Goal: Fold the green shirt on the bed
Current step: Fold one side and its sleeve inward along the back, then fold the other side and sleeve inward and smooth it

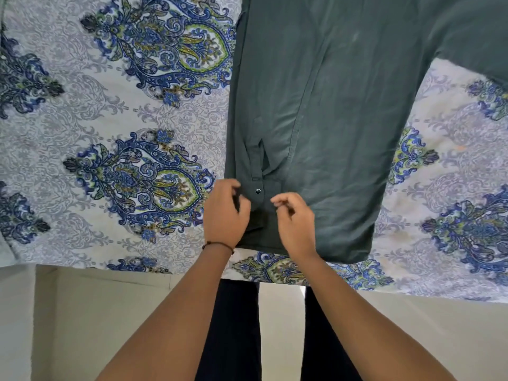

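The green shirt (316, 105) runs away (hem nearest); left hand (226, 213) pinches it, right hand (295, 224) curled, hold unclear.

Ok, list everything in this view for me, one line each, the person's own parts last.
green shirt: one, dark green, spread flat, one sleeve laid down its front
snap button: one, dark, on the sleeve's cuff between the hands
bedsheet: one, pale with blue and green paisley, under the shirt
floor: pale beige, below the sheet's near edge
wrist thread: one, dark reddish brown, round the left wrist
legs: two, in dark trousers, at the sheet's near edge
left grip: one, holds the cuff's fabric
right grip: one, fingers curled over the shirt; whether it pinches cloth is unclear
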